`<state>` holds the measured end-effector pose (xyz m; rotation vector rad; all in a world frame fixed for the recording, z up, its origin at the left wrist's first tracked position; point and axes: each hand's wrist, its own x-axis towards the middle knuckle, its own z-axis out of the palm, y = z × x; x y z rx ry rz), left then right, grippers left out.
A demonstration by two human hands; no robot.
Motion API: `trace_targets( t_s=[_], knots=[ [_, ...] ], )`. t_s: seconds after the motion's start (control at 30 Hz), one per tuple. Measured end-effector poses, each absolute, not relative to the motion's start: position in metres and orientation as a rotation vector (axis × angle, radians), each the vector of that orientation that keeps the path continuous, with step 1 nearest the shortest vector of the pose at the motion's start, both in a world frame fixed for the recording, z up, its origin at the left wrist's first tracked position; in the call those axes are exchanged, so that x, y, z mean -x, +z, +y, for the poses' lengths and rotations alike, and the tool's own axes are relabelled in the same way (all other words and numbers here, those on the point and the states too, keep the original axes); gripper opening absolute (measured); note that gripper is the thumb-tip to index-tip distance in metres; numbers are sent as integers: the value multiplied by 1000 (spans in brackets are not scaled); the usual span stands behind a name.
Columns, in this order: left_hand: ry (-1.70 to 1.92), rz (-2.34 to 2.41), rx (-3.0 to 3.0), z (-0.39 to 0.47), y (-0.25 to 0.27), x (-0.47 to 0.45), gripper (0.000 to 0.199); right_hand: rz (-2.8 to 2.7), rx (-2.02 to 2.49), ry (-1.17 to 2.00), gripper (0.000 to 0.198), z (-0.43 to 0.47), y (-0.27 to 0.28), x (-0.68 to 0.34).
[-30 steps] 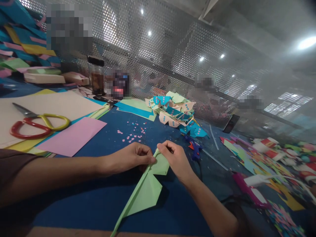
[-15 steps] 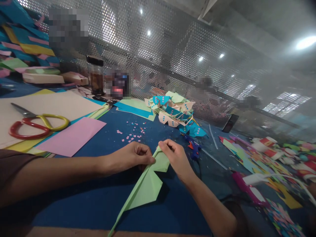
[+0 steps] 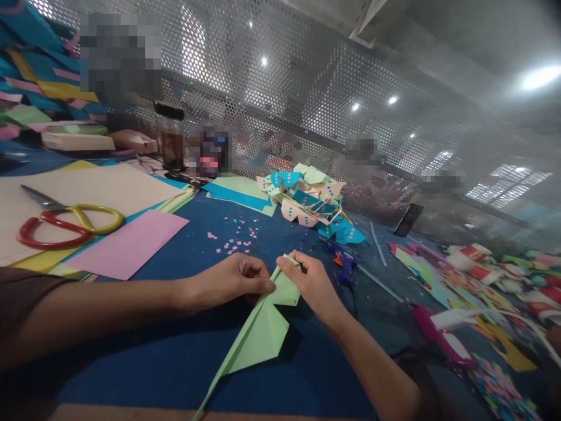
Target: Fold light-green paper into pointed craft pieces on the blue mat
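A pale green folded paper piece [image 3: 258,339], shaped like a pair of glasses with a long thin arm, is held tilted above the blue table [image 3: 166,362]. My left hand [image 3: 245,278] pinches its folded edge near the middle. At the upper end, my right hand [image 3: 309,283] has thumb and fingers closed on the paper. Tiny pink paper squares [image 3: 236,240] lie scattered just beyond my left hand. To the right of my right hand rests a blue glue gun [image 3: 346,266] with an orange trigger.
Scissors [image 3: 65,225] and pink paper [image 3: 131,242] lie on stacked sheets at left. Paper glasses [image 3: 307,199] are heaped at the back, near a lidded bottle [image 3: 170,137]. A magenta-and-white device [image 3: 445,336] and coloured scraps lie at right. A perforated metal screen [image 3: 280,117] stands behind.
My right hand's thumb and fingers have shifted slightly at the paper's upper end, showing more of its tip. My left hand stays nearly still on the fold.
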<state>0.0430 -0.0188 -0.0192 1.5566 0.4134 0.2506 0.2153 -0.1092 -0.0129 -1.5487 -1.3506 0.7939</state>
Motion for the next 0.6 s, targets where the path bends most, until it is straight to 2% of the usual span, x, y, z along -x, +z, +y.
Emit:
trace_targets(
  t_s=[0.6],
  knots=[
    [233, 437, -1559, -19, -14, -43, 39, -1279, 1564, 812, 35, -108, -15, -215]
  ],
)
